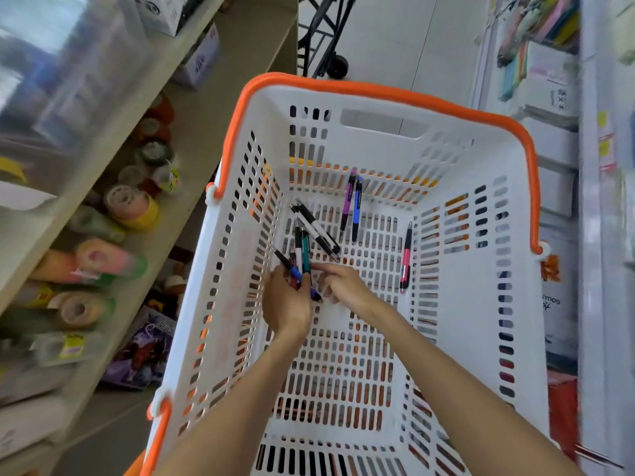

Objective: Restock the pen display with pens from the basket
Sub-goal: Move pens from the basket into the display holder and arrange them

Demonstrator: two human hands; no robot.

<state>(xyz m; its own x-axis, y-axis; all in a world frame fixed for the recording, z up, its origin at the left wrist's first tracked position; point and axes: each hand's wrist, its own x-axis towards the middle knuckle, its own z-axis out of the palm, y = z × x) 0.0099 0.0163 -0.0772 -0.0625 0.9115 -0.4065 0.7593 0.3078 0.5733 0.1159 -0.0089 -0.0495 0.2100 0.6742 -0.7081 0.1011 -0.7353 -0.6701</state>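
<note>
Both my hands reach down into a white slotted basket with orange handles. My left hand grips a bunch of several pens, teal, blue, red and black, fanned out above its fingers. My right hand sits just right of it, fingers bent toward the bunch's lower ends; whether it pinches a pen I cannot tell. Loose on the basket floor lie two black-and-white pens, a purple pen beside a blue pen, and a pink pen at the right. No pen display is in view.
Beige shelves on the left hold rolls of tape and packaged goods. White shelving with paper and boxes stands on the right. A black trolley is on the floor beyond the basket.
</note>
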